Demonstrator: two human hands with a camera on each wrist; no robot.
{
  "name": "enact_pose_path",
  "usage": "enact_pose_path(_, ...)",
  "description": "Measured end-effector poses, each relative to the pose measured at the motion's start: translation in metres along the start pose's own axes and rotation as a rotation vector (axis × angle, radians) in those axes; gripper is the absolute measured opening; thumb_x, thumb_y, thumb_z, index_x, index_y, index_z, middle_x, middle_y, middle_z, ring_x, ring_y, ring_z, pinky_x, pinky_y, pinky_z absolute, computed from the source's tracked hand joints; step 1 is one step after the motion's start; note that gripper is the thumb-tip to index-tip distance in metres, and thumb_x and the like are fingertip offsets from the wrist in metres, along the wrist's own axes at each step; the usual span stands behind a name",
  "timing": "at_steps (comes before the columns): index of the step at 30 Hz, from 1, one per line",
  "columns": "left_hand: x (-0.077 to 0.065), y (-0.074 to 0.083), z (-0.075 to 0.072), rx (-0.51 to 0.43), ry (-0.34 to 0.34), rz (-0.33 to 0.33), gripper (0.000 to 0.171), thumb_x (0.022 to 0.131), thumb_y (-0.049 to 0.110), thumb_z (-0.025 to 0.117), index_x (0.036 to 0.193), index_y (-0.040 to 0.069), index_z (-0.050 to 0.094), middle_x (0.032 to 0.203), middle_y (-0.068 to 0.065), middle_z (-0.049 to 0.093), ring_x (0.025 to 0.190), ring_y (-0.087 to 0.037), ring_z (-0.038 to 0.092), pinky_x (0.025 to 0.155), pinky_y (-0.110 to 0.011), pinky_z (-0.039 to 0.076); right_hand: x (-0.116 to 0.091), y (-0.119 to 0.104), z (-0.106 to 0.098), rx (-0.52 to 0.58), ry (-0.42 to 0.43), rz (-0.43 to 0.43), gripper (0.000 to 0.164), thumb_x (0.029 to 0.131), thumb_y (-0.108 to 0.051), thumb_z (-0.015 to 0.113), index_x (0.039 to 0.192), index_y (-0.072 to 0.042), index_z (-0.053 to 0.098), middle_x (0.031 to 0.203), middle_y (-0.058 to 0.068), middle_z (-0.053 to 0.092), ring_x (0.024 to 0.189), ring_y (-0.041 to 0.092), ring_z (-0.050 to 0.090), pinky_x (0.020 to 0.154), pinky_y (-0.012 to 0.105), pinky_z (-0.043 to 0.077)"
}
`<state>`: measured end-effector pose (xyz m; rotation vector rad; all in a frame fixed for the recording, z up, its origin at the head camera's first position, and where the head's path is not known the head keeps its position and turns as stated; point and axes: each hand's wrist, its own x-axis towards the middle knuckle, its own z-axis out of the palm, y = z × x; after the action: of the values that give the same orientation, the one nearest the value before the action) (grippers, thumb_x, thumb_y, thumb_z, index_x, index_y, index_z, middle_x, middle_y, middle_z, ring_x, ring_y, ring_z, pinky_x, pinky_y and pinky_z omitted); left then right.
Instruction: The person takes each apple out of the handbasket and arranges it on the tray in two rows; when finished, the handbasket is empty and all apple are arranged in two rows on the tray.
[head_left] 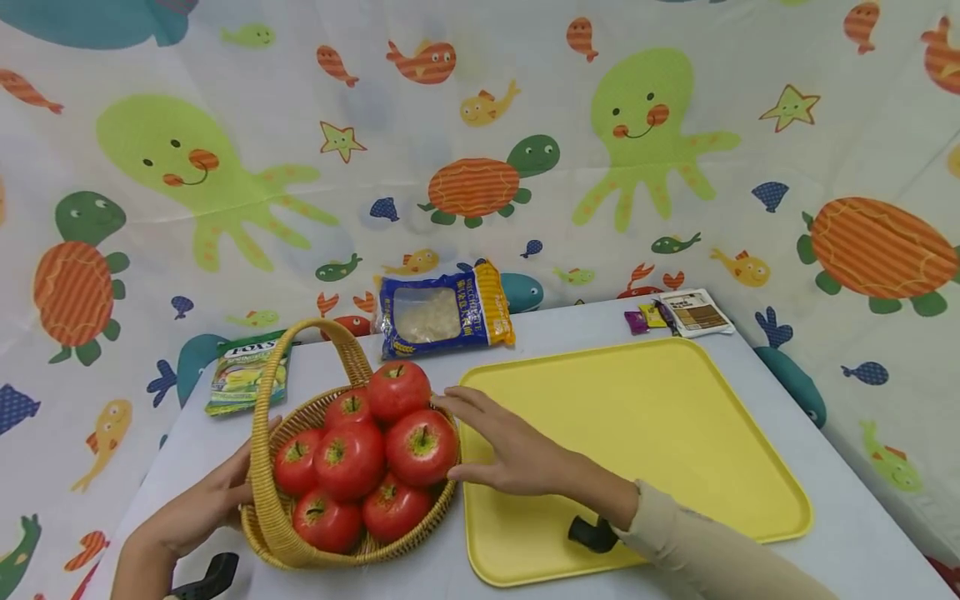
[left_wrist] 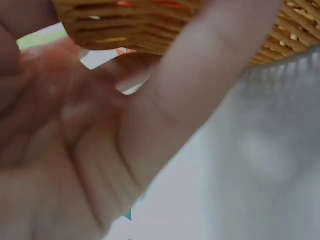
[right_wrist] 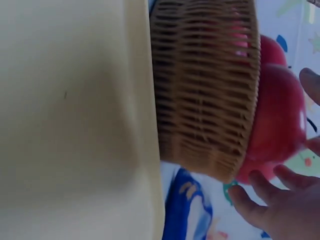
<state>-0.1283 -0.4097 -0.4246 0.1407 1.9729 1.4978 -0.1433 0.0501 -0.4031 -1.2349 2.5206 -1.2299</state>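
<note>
Wicker basket stands on the white table, left of a yellow tray and just beside its near-left edge; whether rim and tray touch cannot be told. Arched handle rises over its left part. Contents: heap of red apples, seven visible in the head view, stems mostly upward, the topmost standing above the far rim.

Left hand: at the basket's left side, partly hidden behind the handle. Thumb and fingers spread apart, thumb laid straight along the outer weave in the left wrist view. How firmly it presses cannot be told.

Right hand: over the tray's left edge, fingers extended, thumb well apart from them, palm side toward the rightmost apple. Nothing held. Fingertips lie right at the apple; contact cannot be confirmed. Beige sleeve crosses the tray's near part.

Surroundings: green packet behind the basket, to the left; blue-and-yellow bag lying behind it, near the curtain printed with sea animals. Beyond the tray's far edge, a white-and-brown packet beside small purple and yellow wrappers.
</note>
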Motion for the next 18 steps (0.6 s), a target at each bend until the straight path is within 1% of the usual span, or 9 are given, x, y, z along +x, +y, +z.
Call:
enact_pose_path(2,0.0,-0.004,-0.002,-0.024,-0.008,0.017,0.083,0.108,0.017,0.045,0.161,0.04,-0.014,0.163,-0.012,0.019,0.11,-0.034,0.064,0.083,-0.054,0.059,0.007,-0.004,0.012,0.026,-0.031,-0.002,0.079,0.095,-0.033,0.074,0.161,-0.024,0.032,0.164,0.006,0.027,0.15,0.021,0.029,0.116,0.047,0.037)
enact_pose_path(3,0.0,-0.005,-0.003,-0.032,-0.013,0.029,0.082,0.108,0.017,0.045,0.161,0.039,-0.013,0.161,-0.006,0.023,0.11,-0.033,0.063,0.083,-0.055,0.059,0.009,-0.005,0.016,0.031,-0.036,-0.002,0.079,0.095,-0.033,0.074,0.161,-0.025,0.032,0.165,0.006,0.026,0.15,0.022,0.029,0.116,0.045,0.038)
enact_pose_path(5,-0.001,-0.007,-0.004,-0.038,-0.009,0.028,0.081,0.108,0.017,0.044,0.161,0.041,-0.012,0.157,0.003,0.027,0.113,-0.031,0.062,0.084,-0.055,0.059,0.012,-0.005,0.024,0.037,-0.032,-0.002,0.079,0.095,-0.031,0.074,0.161,-0.025,0.032,0.165,0.005,0.025,0.149,0.022,0.03,0.115,0.042,0.039)
enact_pose_path(9,0.0,-0.006,-0.005,-0.033,0.002,0.022,0.08,0.108,0.017,0.044,0.161,0.043,-0.009,0.159,-0.005,0.024,0.114,-0.03,0.061,0.084,-0.057,0.059,0.014,-0.005,0.029,0.043,-0.007,-0.002,0.079,0.095,-0.029,0.075,0.16,-0.024,0.032,0.164,0.005,0.026,0.148,0.023,0.032,0.114,0.04,0.04)
enact_pose_path(10,0.0,-0.006,-0.005,-0.033,0.005,0.02,0.08,0.108,0.017,0.045,0.161,0.043,-0.009,0.158,-0.003,0.026,0.114,-0.031,0.061,0.083,-0.057,0.058,0.014,-0.005,0.03,0.048,-0.003,-0.001,0.079,0.094,-0.028,0.075,0.16,-0.023,0.033,0.164,0.004,0.026,0.148,0.023,0.033,0.114,0.04,0.04)
enact_pose_path(12,0.001,-0.005,-0.005,-0.038,0.004,0.026,0.08,0.108,0.017,0.045,0.162,0.043,-0.007,0.152,0.008,0.033,0.113,-0.032,0.062,0.083,-0.058,0.058,0.014,-0.003,0.031,0.06,-0.002,0.001,0.079,0.094,-0.028,0.076,0.16,-0.023,0.032,0.164,0.004,0.026,0.149,0.023,0.032,0.114,0.04,0.04)
enact_pose_path(14,0.001,-0.004,-0.004,-0.038,0.005,0.035,0.079,0.108,0.016,0.045,0.162,0.043,-0.006,0.141,0.022,0.039,0.112,-0.033,0.063,0.082,-0.058,0.059,0.014,-0.002,0.032,0.08,-0.006,0.003,0.08,0.094,-0.028,0.076,0.16,-0.023,0.032,0.165,0.004,0.025,0.15,0.022,0.031,0.115,0.04,0.039)
enact_pose_path(16,0.002,-0.003,-0.004,-0.038,-0.001,0.044,0.079,0.108,0.016,0.045,0.162,0.042,-0.006,0.134,0.03,0.042,0.11,-0.034,0.065,0.081,-0.058,0.059,0.013,-0.001,0.033,0.092,-0.006,0.006,0.08,0.094,-0.028,0.076,0.16,-0.024,0.032,0.165,0.003,0.026,0.15,0.021,0.03,0.115,0.04,0.039)
enact_pose_path(18,0.002,-0.003,-0.004,-0.037,-0.005,0.053,0.079,0.108,0.015,0.045,0.163,0.041,-0.006,0.13,0.032,0.044,0.107,-0.036,0.066,0.08,-0.057,0.059,0.013,0.0,0.034,0.104,-0.003,0.004,0.08,0.094,-0.028,0.076,0.16,-0.023,0.033,0.164,0.002,0.027,0.15,0.02,0.029,0.116,0.04,0.037)
